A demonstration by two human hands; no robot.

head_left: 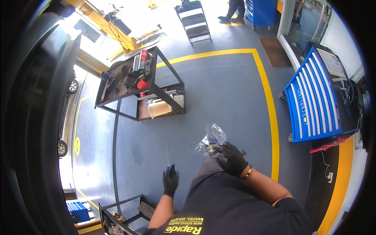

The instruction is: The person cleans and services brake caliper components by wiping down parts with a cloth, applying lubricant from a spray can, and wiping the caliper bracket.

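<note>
My left hand (170,181), in a black glove, is closed around two long thin-shafted tools (168,154) that look like screwdrivers. Their slim metal shafts point away from me, and a bit of blue shows where they meet my fingers. On the other side, my gloved right hand (234,159) grips a crumpled clear plastic bag (213,137). Small parts show inside the bag, too blurred to name. A dark stub (243,152) sticks out beside the right fingers; what it belongs to is hidden. Both hands are in front of my body, above the grey floor (211,94).
Ahead to the left stands a black two-shelf cart (153,91) with cans and tools. A blue drawer cabinet (313,98) is at the right, a dark vehicle (35,117) at the left. Another cart (113,219) is near my left arm. A person's legs (235,9) show far off.
</note>
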